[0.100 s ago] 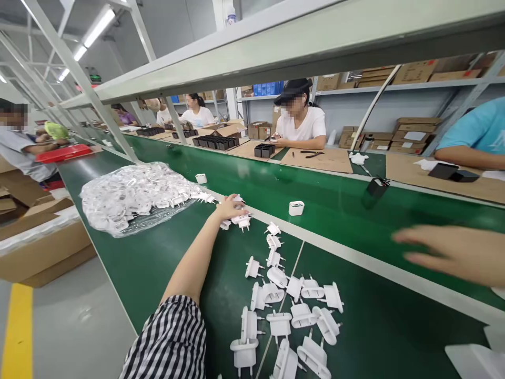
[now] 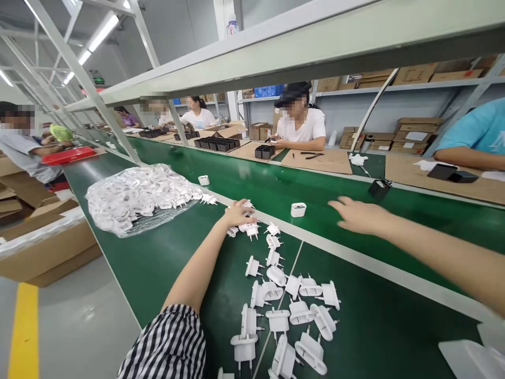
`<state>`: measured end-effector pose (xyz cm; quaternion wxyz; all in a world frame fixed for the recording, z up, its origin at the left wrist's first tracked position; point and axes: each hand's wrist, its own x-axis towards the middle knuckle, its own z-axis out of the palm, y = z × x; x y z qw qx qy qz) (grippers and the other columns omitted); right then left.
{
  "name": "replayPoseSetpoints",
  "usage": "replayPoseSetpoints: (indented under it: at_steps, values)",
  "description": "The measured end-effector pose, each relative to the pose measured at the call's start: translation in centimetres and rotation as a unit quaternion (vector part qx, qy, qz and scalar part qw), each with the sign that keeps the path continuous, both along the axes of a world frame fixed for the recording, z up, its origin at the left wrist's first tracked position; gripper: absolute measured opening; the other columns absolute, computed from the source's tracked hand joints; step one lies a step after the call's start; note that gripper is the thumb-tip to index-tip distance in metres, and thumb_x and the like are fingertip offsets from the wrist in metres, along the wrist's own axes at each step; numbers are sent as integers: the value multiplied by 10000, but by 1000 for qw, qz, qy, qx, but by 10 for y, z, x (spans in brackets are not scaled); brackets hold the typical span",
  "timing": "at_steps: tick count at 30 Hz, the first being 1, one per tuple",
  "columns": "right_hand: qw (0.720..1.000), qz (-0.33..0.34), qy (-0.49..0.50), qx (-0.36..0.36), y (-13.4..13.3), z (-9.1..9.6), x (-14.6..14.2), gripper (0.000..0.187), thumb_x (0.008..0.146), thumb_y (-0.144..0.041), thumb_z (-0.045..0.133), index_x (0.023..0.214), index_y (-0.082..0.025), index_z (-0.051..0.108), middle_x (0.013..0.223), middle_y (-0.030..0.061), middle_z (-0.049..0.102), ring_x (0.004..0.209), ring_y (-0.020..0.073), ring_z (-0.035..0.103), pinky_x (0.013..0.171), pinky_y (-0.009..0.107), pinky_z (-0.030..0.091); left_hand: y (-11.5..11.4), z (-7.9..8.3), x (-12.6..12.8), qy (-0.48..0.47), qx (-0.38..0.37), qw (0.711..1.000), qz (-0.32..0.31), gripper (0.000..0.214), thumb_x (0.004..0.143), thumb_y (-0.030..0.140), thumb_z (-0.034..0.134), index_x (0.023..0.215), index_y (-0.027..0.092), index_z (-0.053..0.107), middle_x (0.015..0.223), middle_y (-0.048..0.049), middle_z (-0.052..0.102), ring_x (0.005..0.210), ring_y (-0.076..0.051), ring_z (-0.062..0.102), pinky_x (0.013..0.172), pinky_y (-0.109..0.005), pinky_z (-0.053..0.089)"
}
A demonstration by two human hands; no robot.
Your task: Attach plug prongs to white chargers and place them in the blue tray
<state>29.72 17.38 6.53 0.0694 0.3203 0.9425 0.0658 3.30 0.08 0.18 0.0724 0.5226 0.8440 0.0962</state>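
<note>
My left hand [image 2: 238,212] lies over a small heap of white plug parts [image 2: 248,227] on the green bench, its fingers curled down onto them. My right hand [image 2: 355,216] is stretched out over the green conveyor belt [image 2: 339,195], fingers apart and holding nothing. It points toward a small white cup-shaped housing [image 2: 298,209] riding on the belt, a short gap to its left. Several loose white plug parts [image 2: 292,310] lie scattered on the bench in front of me.
A clear plastic bag full of white plug parts [image 2: 136,197] sits at the left. A second white housing [image 2: 203,180] is farther along the belt. Other people work across the belt with black trays [image 2: 216,142] and cardboard mats. Cardboard boxes [image 2: 43,247] stand at the left.
My right hand has swept left across the belt toward the white housing. My left hand has stayed on the heap of plug parts.
</note>
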Motion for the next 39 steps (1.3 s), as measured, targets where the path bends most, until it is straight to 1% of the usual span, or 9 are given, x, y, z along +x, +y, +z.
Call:
replayPoseSetpoints:
  at_steps: [4,7,11,20,24,27,31,35,39]
  values:
    - [996,49,-47,-60,-9,-7,-53,628,681,-173,490,1234,-255,203,1321,106,132,1098,288,330,661,303,426,-7,1,40,-15,1,997,-79,475,559,571,504,969,332,526,1286,30,232,1140,-328,172,856,-516,226]
    - [992,82,-63,-77,-13,-17,-67,517,688,-177,465,1177,-238,309,1239,89,319,992,213,455,636,255,415,-13,1,65,-24,5,993,-112,486,542,561,529,964,319,534,1279,24,253,1134,-344,165,848,-529,224]
    - [988,94,-100,-76,-18,-16,-47,388,664,-153,472,1049,-190,445,1022,97,514,807,205,546,540,257,387,-17,1,93,-40,18,985,-164,449,549,541,542,929,303,554,1270,19,281,1130,-338,175,838,-518,243]
    - [981,82,-153,-88,-42,39,65,368,655,-164,464,1021,-198,464,990,83,544,817,235,525,486,255,327,-14,0,149,-60,30,973,-221,294,661,457,492,893,297,576,1237,24,349,1129,-258,234,873,-455,235]
    - [977,101,-152,-111,-85,68,139,327,659,-186,451,983,-216,479,945,53,565,735,211,545,446,241,302,-16,17,168,-4,20,976,-219,331,725,413,419,1015,276,505,1264,-18,306,1137,-269,233,859,-512,207]
    - [977,116,-139,-110,-128,78,203,273,655,-147,433,902,-230,512,834,38,585,624,194,557,424,242,284,-19,38,193,35,62,979,-192,327,763,355,363,1038,229,489,1191,-51,400,1084,-228,333,867,-423,263]
    - [985,65,-92,-129,-174,57,281,310,600,-104,477,863,-259,535,763,26,592,490,169,550,382,243,287,-17,48,252,35,-6,974,-224,303,775,352,329,958,225,535,943,-14,569,855,-142,514,746,-236,382]
    - [990,20,1,-141,-198,12,324,368,595,-84,495,913,-265,533,786,20,605,588,183,584,441,256,385,-5,37,309,106,-95,977,-160,238,720,208,422,897,136,563,888,-93,571,795,-211,546,660,-277,413]
    - [988,-6,61,-143,-201,-21,342,387,679,-154,462,1060,-217,457,939,49,581,712,193,580,529,287,444,7,41,330,110,-95,980,-136,255,690,74,378,860,72,568,887,-148,552,822,-256,537,679,-331,406]
